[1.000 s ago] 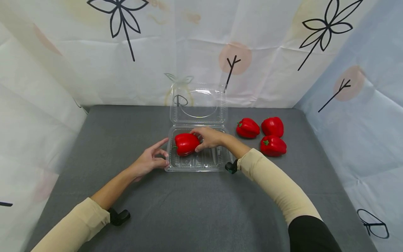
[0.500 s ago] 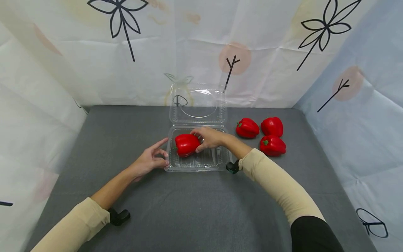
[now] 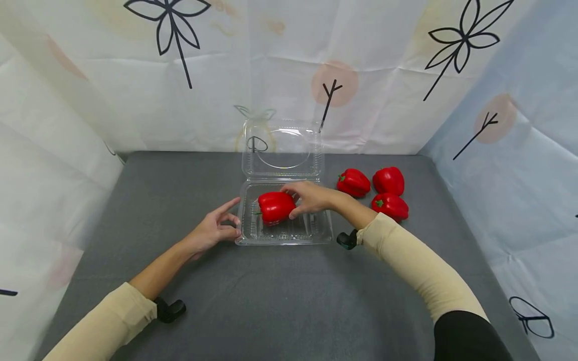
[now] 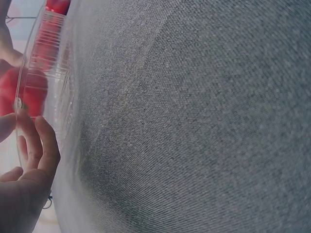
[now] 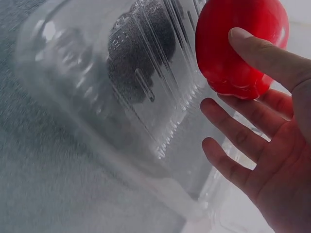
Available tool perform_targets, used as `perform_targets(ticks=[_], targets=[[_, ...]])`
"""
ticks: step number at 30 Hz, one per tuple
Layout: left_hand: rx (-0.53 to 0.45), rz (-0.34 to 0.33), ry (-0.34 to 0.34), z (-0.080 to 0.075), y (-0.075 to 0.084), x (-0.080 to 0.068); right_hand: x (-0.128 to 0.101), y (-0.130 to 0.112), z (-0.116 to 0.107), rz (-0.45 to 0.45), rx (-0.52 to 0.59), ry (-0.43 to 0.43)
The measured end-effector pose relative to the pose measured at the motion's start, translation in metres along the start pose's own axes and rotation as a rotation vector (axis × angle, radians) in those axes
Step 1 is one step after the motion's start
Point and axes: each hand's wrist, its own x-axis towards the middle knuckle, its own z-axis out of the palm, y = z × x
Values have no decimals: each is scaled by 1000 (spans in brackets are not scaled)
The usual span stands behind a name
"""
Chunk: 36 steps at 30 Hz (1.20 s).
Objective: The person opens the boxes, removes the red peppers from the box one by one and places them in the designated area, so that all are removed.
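A clear plastic clamshell container [image 3: 284, 241] lies with its lid [image 3: 282, 148] up on the grey table. A red bell pepper [image 3: 276, 206] sits inside its tray, left of centre. My right hand [image 3: 311, 196] reaches in from the right and holds that pepper. In the right wrist view the thumb lies on the pepper [image 5: 238, 43], and the other fingers of the right hand [image 5: 272, 155] spread over the ribbed tray [image 5: 121, 97]. My left hand [image 3: 214, 228] holds the tray's front left corner. In the left wrist view the fingertips [image 4: 29, 141] pinch the rim [image 4: 53, 73].
Three more red peppers [image 3: 354, 181] [image 3: 388, 180] [image 3: 390, 206] lie on the grey table top [image 3: 289, 301] right of the container. Patterned white sheets wall the table at the back and both sides. Bare cloth stretches in front of the container.
My right hand has shifted the pepper a little to the right inside the tray, and the right forearm swung right. The left hand has stayed at the corner.
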Motion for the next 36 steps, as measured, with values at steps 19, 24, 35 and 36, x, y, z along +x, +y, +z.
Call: perform_targets(ticks=[19,24,35,36], targets=[[-2,36,-3,-1,-3,1,-66,10,-24,56,11,174],[-2,45,-6,-2,-5,1,-80,14,-29,73,-34,214],[-12,39,-8,-3,-4,1,-106,26,-41,118,-19,253],[-14,37,-7,-3,-4,1,-108,27,-41,125,-24,257]])
